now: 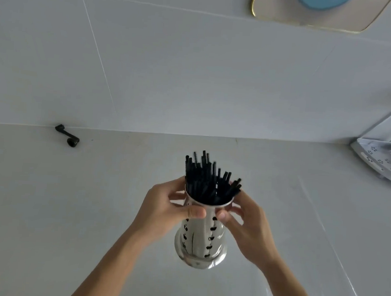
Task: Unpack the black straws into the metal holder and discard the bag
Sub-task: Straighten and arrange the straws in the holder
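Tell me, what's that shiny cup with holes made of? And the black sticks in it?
The holder looks like polished metal, probably steel: it mirrors light and has punched holes. The black straws look like matte plastic, thin and even, though the blur leaves that unsure.

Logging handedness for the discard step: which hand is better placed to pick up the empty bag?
Probably the right hand. The clear plastic bag lies flat on the counter on its side of the metal holder; the left hand would have to cross over the black straws.

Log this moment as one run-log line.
straws: in metal holder | left hand: grips holder | right hand: grips holder | clear bag: flat on counter, not discarded
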